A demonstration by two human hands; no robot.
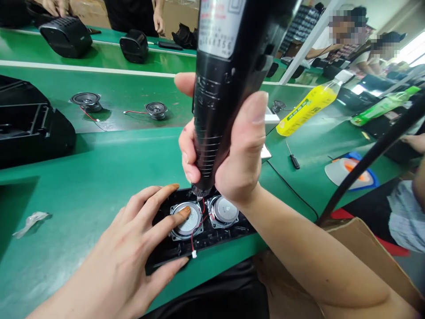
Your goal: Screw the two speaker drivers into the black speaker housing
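Observation:
My right hand (232, 150) is wrapped round a black electric screwdriver (219, 79), held upright with its tip down between two round silver speaker drivers (186, 220) (224, 211). The drivers sit in a black plastic panel (199, 241) near the front edge of the green table (99, 177). My left hand (133, 257) lies flat with fingers spread, its fingertips on the left driver and on the panel's front edge. Red and black wires with a small white plug (193, 254) run from the drivers across the panel.
Two loose speaker drivers (86, 100) (156, 109) lie further back. A black housing (29, 124) stands at left. A yellow bottle (308, 106), a small screwdriver (292, 157) and a thick black cable (372, 155) are at right. Other people work at the far side and at right.

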